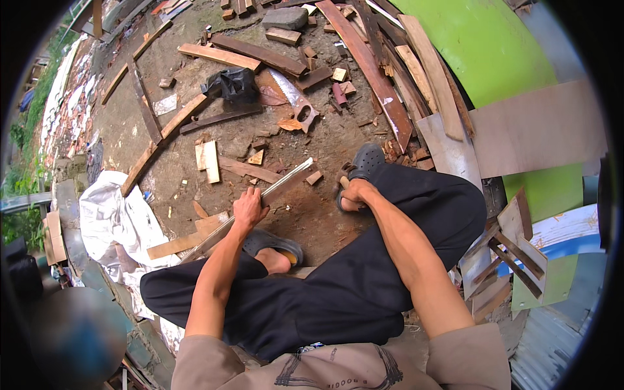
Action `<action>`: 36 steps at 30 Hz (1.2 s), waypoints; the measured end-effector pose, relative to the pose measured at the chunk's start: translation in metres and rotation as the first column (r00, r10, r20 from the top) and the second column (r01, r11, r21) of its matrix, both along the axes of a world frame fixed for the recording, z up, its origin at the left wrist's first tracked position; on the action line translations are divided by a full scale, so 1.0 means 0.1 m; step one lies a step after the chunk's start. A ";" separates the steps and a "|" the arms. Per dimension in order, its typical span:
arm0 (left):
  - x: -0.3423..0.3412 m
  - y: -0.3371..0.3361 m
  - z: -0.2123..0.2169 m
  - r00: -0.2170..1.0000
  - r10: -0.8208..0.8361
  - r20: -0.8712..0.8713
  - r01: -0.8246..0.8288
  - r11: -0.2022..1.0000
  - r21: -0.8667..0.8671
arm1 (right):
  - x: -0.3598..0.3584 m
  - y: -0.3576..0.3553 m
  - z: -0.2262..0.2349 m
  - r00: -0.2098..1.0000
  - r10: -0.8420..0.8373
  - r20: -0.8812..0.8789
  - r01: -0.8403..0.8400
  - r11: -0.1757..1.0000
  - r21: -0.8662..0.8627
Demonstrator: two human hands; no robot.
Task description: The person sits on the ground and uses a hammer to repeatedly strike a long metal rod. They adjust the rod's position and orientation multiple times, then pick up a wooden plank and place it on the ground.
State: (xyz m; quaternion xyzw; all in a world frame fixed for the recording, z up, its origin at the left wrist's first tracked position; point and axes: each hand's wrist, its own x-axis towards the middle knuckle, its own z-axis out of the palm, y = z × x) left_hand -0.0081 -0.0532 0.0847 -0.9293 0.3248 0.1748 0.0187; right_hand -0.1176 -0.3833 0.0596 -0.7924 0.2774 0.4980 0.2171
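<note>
My left hand [249, 208] is closed around a long narrow wooden plank [286, 184] with a pale edge. The plank slants from beside my left knee up to the right, over the dirt. By my right foot, my right hand [359, 191] is closed on a short wooden-handled tool [344, 182]; its head is too small to make out and it is apart from the plank. Beyond the plank lies a handsaw [296, 103] with a wooden grip. A small wood block [314, 177] rests near the plank's far end.
Loose boards and offcuts litter the ground, around a black plastic bag [232, 85]. Long planks [370, 71] are piled at the far right beside a green panel [484, 45]. White cloth [117, 211] lies left of my knee. A blurred shape is at lower left.
</note>
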 end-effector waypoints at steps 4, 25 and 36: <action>-0.05 -0.45 -0.35 0.993 0.031 -0.113 -0.026 0.998 0.050 | -0.42 -0.39 -0.87 0.966 -0.166 -0.199 0.208 0.955 0.212; 0.13 -0.31 -0.95 0.961 0.088 -0.261 -0.021 0.969 0.246 | 0.17 0.12 0.04 0.909 -0.370 -0.193 0.380 0.925 0.017; -0.13 -0.45 -0.70 0.926 0.270 -0.263 -0.211 0.949 0.233 | 0.20 -0.06 -0.11 0.952 -0.208 -0.227 0.220 0.975 0.032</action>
